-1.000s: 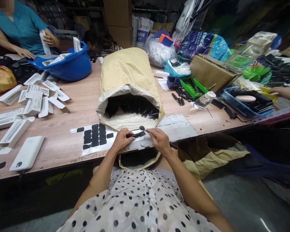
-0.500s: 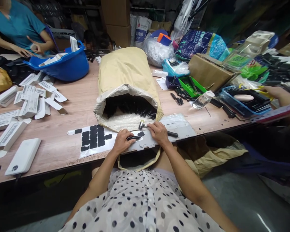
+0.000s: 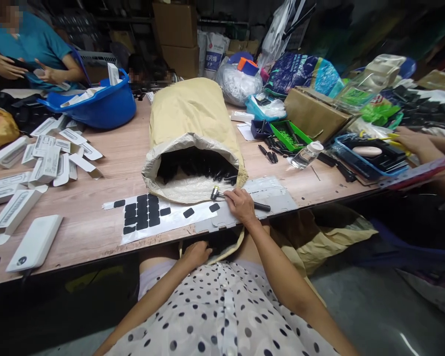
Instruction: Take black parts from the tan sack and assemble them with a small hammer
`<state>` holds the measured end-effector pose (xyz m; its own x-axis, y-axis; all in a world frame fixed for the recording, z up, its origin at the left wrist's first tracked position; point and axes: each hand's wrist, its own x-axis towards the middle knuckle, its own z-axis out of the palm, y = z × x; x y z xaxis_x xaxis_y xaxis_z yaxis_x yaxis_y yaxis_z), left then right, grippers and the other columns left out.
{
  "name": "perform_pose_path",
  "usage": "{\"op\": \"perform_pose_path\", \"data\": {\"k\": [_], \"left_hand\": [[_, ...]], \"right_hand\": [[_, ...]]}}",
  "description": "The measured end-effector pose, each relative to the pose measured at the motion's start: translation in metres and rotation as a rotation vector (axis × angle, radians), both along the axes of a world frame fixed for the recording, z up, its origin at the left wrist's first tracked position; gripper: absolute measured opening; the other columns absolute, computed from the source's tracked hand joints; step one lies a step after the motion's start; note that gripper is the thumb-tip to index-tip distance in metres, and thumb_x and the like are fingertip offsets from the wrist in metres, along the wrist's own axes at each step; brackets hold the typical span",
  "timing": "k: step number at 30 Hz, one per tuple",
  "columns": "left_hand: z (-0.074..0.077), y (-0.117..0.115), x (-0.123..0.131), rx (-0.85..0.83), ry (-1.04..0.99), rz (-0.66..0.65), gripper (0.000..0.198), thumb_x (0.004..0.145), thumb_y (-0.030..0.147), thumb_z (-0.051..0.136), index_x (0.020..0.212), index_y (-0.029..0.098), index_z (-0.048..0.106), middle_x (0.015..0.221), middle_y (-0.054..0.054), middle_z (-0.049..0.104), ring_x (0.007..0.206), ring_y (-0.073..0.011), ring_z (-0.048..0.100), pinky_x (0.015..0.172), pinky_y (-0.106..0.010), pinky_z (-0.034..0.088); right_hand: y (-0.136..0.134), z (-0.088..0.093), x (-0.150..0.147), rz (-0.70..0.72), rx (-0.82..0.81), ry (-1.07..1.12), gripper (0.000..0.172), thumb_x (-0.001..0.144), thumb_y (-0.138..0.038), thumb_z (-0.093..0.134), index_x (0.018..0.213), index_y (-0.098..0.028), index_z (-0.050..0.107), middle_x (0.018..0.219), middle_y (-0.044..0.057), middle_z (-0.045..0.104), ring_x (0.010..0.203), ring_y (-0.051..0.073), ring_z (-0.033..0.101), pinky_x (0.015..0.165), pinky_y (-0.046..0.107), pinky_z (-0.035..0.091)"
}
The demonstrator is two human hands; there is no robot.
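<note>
We see the right hand [image 3: 241, 203] closed around a hammer [image 3: 214, 193], its handle over the grey board [image 3: 280, 199] at the edge of the table [image 3: 114, 138] and its head before an open sack [image 3: 193, 109] of black parts [image 3: 203, 164]. The left hand [image 3: 197, 253] lies below that edge, at the mouth of a lower sack [image 3: 241, 241]; whether it grips anything, we cannot tell.

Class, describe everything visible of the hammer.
The hammer has a small head, one end yellowish, the other dark, a thin metallic-looking shaft and a black grip. It is held sideways, head toward the person's left; the right hand hides its middle. The grip is over the grey board; contact is unclear.
</note>
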<state>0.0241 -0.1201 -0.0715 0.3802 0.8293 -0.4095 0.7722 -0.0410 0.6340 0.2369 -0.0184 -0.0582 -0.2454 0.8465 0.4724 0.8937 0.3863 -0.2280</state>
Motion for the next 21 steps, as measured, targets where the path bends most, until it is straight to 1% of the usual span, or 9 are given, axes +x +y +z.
{"op": "perform_pose_path", "data": {"k": [4, 6, 9, 10, 12, 14, 16, 18, 21], "left_hand": [[0.004, 0.003, 0.001, 0.001, -0.009, -0.028, 0.013, 0.069, 0.025, 0.065, 0.059, 0.026, 0.056, 0.058, -0.003, 0.061, 0.065, -0.0292, 0.068, 0.055, -0.035, 0.043], [0.020, 0.009, 0.006, -0.029, -0.069, -0.100, 0.009, 0.069, 0.031, 0.069, 0.065, 0.026, 0.063, 0.061, -0.003, 0.065, 0.064, -0.0264, 0.067, 0.055, -0.034, 0.044], [0.053, 0.039, 0.013, -0.170, -0.275, -0.147, 0.025, 0.081, 0.047, 0.061, 0.077, 0.024, 0.070, 0.062, -0.001, 0.067, 0.055, -0.0198, 0.063, 0.053, -0.030, 0.047], [0.064, 0.056, 0.014, -0.166, -0.364, -0.067, 0.029, 0.083, 0.049, 0.058, 0.082, 0.022, 0.070, 0.062, 0.000, 0.067, 0.055, -0.0186, 0.062, 0.054, -0.029, 0.048], [0.080, 0.096, 0.012, 0.051, -0.439, 0.199, 0.028, 0.085, 0.046, 0.058, 0.087, 0.021, 0.071, 0.071, -0.001, 0.070, 0.065, -0.0181, 0.065, 0.062, -0.029, 0.051], [0.086, 0.137, 0.005, 0.302, -0.358, 0.518, 0.024, 0.088, 0.037, 0.054, 0.091, 0.020, 0.070, 0.084, -0.005, 0.073, 0.081, -0.0212, 0.068, 0.073, -0.031, 0.053], [0.085, 0.170, -0.003, 0.441, -0.152, 0.766, 0.022, 0.088, 0.029, 0.053, 0.092, 0.017, 0.071, 0.095, -0.011, 0.074, 0.098, -0.0269, 0.068, 0.086, -0.037, 0.053], [0.079, 0.192, -0.010, 0.454, 0.004, 0.875, 0.023, 0.087, 0.027, 0.054, 0.097, 0.015, 0.071, 0.104, -0.018, 0.072, 0.107, -0.0325, 0.067, 0.091, -0.043, 0.052], [0.068, 0.205, -0.016, 0.384, 0.112, 0.913, 0.024, 0.084, 0.029, 0.061, 0.101, 0.014, 0.070, 0.108, -0.023, 0.070, 0.108, -0.0388, 0.067, 0.090, -0.050, 0.052]], "right_hand": [[0.000, 0.000, 0.000, 0.005, 0.008, 0.001, 0.023, 0.097, -0.026, 0.053, 0.108, -0.027, 0.073, 0.088, 0.006, 0.062, 0.085, 0.022, 0.051, 0.075, 0.031, 0.039], [-0.001, 0.000, -0.001, 0.002, 0.014, -0.004, 0.023, 0.097, -0.026, 0.053, 0.108, -0.027, 0.073, 0.088, 0.006, 0.062, 0.086, 0.022, 0.051, 0.075, 0.032, 0.039], [-0.002, 0.000, -0.001, -0.001, 0.013, -0.011, 0.023, 0.097, -0.026, 0.052, 0.108, -0.027, 0.073, 0.088, 0.007, 0.061, 0.086, 0.022, 0.051, 0.076, 0.032, 0.039], [-0.002, 0.000, -0.001, 0.000, 0.008, -0.012, 0.024, 0.098, -0.026, 0.052, 0.109, -0.027, 0.073, 0.088, 0.007, 0.061, 0.086, 0.022, 0.051, 0.076, 0.032, 0.039], [-0.002, 0.000, -0.001, 0.001, -0.003, -0.012, 0.024, 0.098, -0.027, 0.051, 0.109, -0.027, 0.073, 0.089, 0.007, 0.061, 0.086, 0.022, 0.050, 0.076, 0.032, 0.039], [-0.001, 0.000, -0.001, 0.000, -0.013, -0.011, 0.024, 0.098, -0.027, 0.051, 0.108, -0.027, 0.073, 0.089, 0.007, 0.061, 0.085, 0.022, 0.050, 0.075, 0.032, 0.039], [-0.001, 0.000, -0.002, -0.002, -0.017, -0.014, 0.024, 0.098, -0.026, 0.051, 0.107, -0.027, 0.073, 0.089, 0.007, 0.061, 0.085, 0.021, 0.051, 0.074, 0.032, 0.039], [-0.001, 0.000, -0.003, -0.003, -0.012, -0.019, 0.023, 0.097, -0.026, 0.052, 0.107, -0.027, 0.073, 0.089, 0.006, 0.061, 0.085, 0.021, 0.051, 0.075, 0.031, 0.040], [-0.002, 0.001, -0.005, -0.006, -0.011, -0.027, 0.023, 0.098, -0.026, 0.052, 0.107, -0.027, 0.073, 0.089, 0.006, 0.062, 0.085, 0.021, 0.051, 0.075, 0.031, 0.040]]}}
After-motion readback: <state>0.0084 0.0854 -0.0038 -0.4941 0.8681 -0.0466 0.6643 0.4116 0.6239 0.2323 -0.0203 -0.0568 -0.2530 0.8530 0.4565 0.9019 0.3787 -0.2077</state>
